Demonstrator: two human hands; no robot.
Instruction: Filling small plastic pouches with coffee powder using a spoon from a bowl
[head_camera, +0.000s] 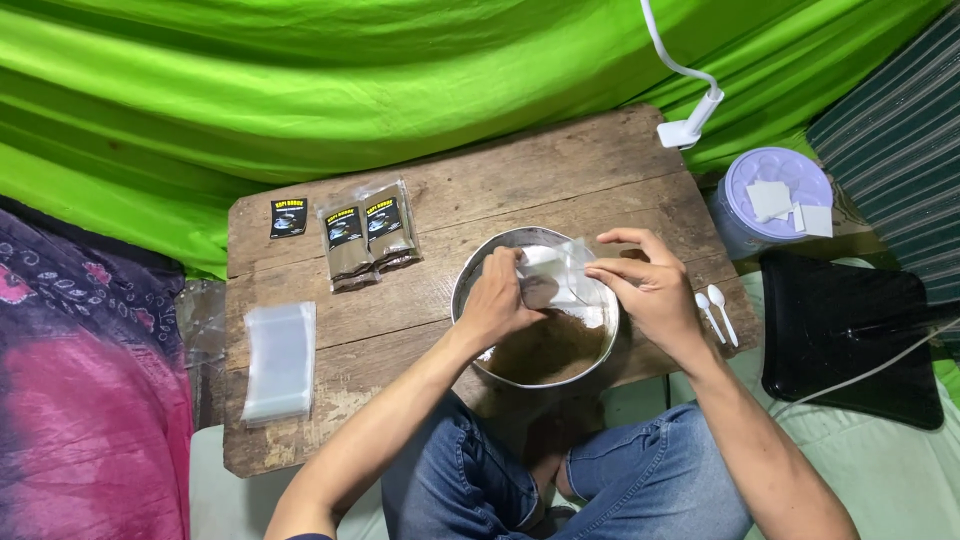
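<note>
Brown powder fills the bowl (535, 372); both hands, left (497, 300) and right (645, 285), pinch one clear pouch (558, 275) open; three packed sachets (345, 235) at ten o'clock, empties (280, 362) at eight.

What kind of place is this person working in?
Probably a small home packing spot set up on the floor: a low wooden table against draped green cloth, a metal bowl of brown powder, filled labelled packets and a stack of empty clear bags.

Bare forearms, no sleeves showing down to the left hand (497, 300) and right hand (648, 290), and faded blue jeans (640, 485), creased at the knees.
</note>
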